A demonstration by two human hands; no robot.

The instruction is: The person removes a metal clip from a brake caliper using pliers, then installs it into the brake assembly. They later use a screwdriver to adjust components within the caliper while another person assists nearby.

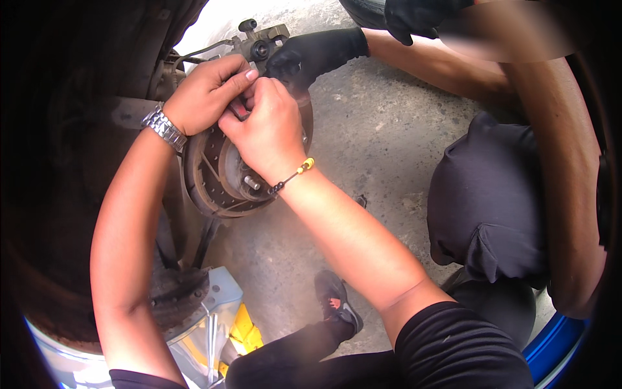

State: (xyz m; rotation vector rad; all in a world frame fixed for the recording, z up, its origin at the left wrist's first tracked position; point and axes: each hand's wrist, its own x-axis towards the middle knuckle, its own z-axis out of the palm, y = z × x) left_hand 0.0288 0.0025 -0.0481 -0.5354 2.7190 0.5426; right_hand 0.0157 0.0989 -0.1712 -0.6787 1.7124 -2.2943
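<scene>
My left hand [206, 100], with a silver watch at the wrist, and my right hand [265, 126], with a beaded bracelet, meet over the upper part of a drilled brake disc [209, 193]. Both have their fingers curled together around something mostly hidden; a bit of red shows between them. A stud sticks out of the hub [251, 182] below my right hand. A brake caliper [260, 50] sits above the disc, and a co-worker's black-gloved hand [291, 65] reaches onto it just beside my fingers.
The co-worker's other gloved hand [414, 16], bare forearms and dark-clothed knee [486, 194] fill the right. A dark wheel well [71, 162] is at left. Low down are a yellow object [245, 327], my shoe [334, 301] on the concrete floor [382, 123] and a blue rim [551, 343].
</scene>
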